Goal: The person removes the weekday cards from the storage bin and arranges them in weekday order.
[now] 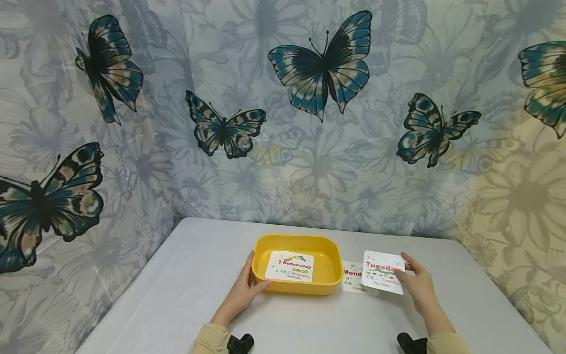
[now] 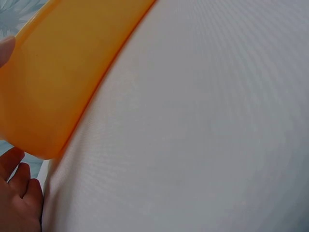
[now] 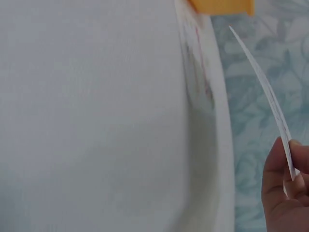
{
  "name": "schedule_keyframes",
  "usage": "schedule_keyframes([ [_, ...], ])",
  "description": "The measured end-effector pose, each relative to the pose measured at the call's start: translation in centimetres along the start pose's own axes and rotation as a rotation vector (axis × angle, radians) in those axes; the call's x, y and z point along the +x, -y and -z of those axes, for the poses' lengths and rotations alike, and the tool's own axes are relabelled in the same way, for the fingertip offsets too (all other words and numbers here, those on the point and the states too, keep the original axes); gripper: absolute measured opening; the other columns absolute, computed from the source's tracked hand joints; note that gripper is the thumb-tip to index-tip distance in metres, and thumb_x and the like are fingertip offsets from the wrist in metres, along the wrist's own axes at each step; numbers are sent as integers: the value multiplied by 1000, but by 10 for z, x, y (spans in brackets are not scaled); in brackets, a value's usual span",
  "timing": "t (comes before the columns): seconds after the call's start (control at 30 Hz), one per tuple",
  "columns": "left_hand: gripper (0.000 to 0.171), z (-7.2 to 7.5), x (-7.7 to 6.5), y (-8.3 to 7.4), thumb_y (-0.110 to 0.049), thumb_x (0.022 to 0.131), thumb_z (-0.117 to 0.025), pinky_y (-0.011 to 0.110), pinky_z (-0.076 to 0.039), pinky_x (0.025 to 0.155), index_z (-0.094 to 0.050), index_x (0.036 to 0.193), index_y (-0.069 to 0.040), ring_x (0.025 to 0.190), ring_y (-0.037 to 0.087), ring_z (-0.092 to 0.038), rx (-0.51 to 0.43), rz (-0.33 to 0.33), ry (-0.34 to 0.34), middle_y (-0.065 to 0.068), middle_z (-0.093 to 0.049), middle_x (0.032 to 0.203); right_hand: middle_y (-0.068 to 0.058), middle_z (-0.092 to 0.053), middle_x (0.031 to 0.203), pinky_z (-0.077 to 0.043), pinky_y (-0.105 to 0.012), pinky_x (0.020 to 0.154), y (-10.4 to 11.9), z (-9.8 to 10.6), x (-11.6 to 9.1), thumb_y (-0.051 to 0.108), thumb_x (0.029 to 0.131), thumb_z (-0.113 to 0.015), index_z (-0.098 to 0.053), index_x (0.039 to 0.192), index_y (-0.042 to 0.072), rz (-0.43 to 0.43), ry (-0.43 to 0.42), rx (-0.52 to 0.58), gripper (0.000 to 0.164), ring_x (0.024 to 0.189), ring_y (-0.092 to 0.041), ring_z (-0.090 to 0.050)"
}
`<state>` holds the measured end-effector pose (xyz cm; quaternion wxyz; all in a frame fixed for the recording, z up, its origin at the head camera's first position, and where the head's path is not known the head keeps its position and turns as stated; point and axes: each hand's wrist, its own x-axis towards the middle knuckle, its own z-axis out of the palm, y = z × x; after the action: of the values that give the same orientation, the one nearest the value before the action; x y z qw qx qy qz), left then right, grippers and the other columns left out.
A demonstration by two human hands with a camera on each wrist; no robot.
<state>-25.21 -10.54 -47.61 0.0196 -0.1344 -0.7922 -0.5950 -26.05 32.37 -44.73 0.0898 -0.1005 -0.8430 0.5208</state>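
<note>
A yellow plastic tray (image 1: 300,288) sits on the white table, with a "Wednesday" flashcard (image 1: 289,266) lying inside it. My left hand (image 1: 243,286) holds the tray at its left end, thumb at the near rim and fingers along the side. In the left wrist view the tray's wall (image 2: 63,72) rises beside curled fingers (image 2: 21,181). Right of the tray, my right hand (image 1: 417,282) pinches a "Tuesday" flashcard (image 1: 376,263) by its right edge. The right wrist view shows this card (image 3: 265,87) edge-on above the table. Partly behind it, a "Monday" flashcard (image 1: 352,285) lies beside the tray.
The white table (image 1: 309,324) has its far edge near a butterfly-patterned cloth backdrop (image 1: 327,172). More of that cloth hangs at the left and right sides. Black straps with small devices (image 1: 240,343) sit at both wrists, near beige sleeves.
</note>
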Motion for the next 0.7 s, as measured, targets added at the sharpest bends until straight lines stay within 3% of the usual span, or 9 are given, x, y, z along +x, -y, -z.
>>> schedule_keyframes([
  [0.27, 95, 0, 0, -1, -34, 84, -69, 38, -19, 110, -4, 150, -14, 138, 24, -11, -5, 4, 3, 8, -6, 154, -18, -37, 115, -37, -11, 60, -26, 21, 12, 7, 88, -57, -27, 144, -2, -153, -45, 57, 64, 99, -25, -34],
  [0.7, 95, -1, 2, 5, -33, 84, -69, 42, -18, 110, -4, 150, -12, 138, 26, -11, -6, -3, -5, 9, -7, 154, -20, -43, 107, -37, -16, 58, -37, 28, 21, 4, 87, -57, -34, 137, -10, -163, -52, 8, 57, 95, -27, -38],
])
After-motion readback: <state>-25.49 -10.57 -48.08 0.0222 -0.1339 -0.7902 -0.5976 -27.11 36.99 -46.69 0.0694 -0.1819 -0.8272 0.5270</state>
